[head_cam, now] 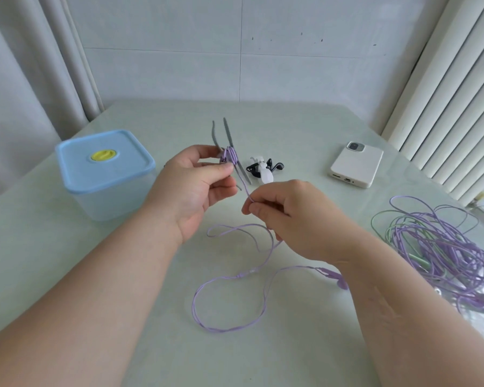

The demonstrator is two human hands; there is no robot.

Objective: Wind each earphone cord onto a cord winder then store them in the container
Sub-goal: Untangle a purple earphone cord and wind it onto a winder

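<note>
Left hand (190,185) pinches the winder (227,132); right hand (291,216) pinches the cord (239,275), above mid-desk (67,275), between container (104,174) and phone (355,164).

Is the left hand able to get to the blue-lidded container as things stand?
Probably yes for reach: the container sits just left of the left hand with nothing between them. But its fingers pinch the part-wound purple cord, so it would have to let go first.

Bare forearms reach forward. The left hand (196,188) pinches the winder (229,135). The right hand (294,216), nearer, pinches the cord (245,188).
</note>
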